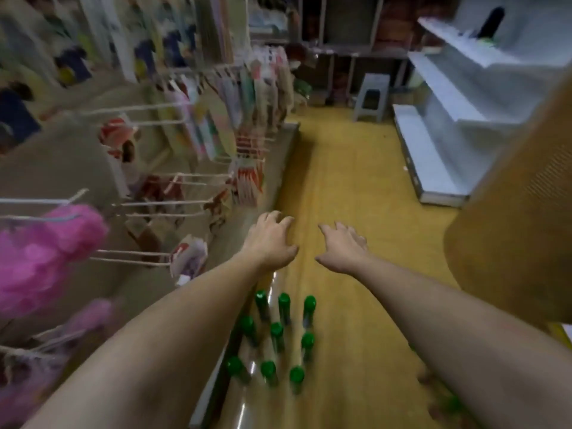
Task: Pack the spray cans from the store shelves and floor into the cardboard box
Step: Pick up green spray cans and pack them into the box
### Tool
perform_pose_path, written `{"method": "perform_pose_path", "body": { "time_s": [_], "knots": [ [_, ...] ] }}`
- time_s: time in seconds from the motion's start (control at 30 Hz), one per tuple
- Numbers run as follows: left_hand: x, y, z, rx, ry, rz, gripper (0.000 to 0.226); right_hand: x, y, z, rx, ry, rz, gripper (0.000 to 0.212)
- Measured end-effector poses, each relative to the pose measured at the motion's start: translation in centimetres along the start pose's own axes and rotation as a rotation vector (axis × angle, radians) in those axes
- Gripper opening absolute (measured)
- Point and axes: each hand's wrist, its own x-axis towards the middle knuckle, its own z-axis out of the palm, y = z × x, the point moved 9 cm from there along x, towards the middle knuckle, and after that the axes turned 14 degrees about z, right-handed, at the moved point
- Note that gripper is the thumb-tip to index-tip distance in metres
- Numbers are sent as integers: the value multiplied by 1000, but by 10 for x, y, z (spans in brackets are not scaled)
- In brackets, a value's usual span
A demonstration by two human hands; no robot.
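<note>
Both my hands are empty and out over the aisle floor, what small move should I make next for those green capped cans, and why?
Probably bring both hands back and down to the far row of green-capped cans and grip one in each. The left hand and right hand are open and hold nothing, while nine cans stand upright on the floor under the forearms.

Head-worn wide view, facing forward and down a store aisle [356,187].
Spray cans [276,331] close below at lower centre; white shelves [445,91] far off at upper right.
</note>
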Motion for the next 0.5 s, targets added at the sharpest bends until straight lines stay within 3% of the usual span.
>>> {"method": "perform_pose_path", "body": {
  "time_s": [0.23, 0.5],
  "knots": [
    [15, -38, 154, -131, -258, -22, 73, 49, 25, 150, -56, -237, 87, 73],
    [0, -109, 360, -265, -432, -212, 63, 83, 31, 370, -69, -534, 34, 64]
  ]
}}
